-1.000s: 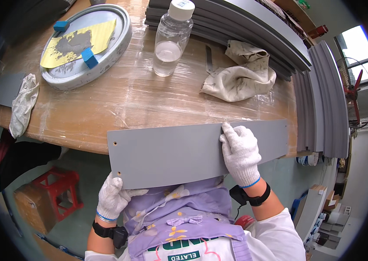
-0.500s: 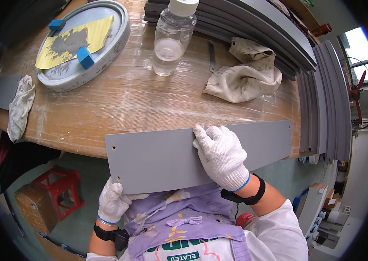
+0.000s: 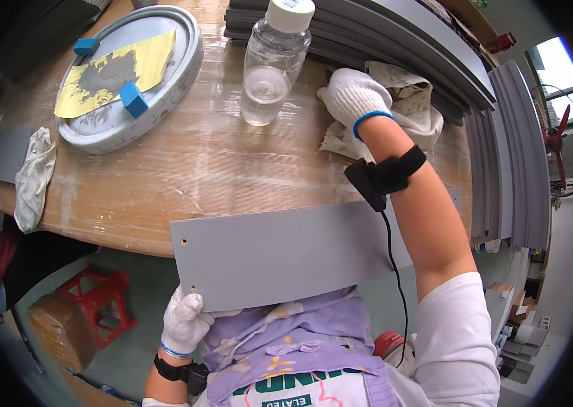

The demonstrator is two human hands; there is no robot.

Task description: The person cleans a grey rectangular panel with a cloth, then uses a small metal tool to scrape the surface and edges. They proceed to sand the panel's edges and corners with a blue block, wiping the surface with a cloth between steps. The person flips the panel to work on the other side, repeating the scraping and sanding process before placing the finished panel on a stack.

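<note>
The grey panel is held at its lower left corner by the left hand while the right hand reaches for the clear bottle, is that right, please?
Not quite: the head view shows the right hand on the crumpled rag, beside the clear bottle. The left hand does hold the grey panel at that corner.

Your gloves are white knit: the right hand (image 3: 354, 95) has a blue cuff, and so does the left hand (image 3: 185, 322). The panel (image 3: 286, 254) is plain grey, the rag (image 3: 402, 108) off-white and stained, the counter (image 3: 198, 169) pale wood, your apron lilac and floral.

Clear plastic bottle (image 3: 269, 64) with white cap upright on table, cardboard boxes (image 3: 511, 302) on floor at right
</note>
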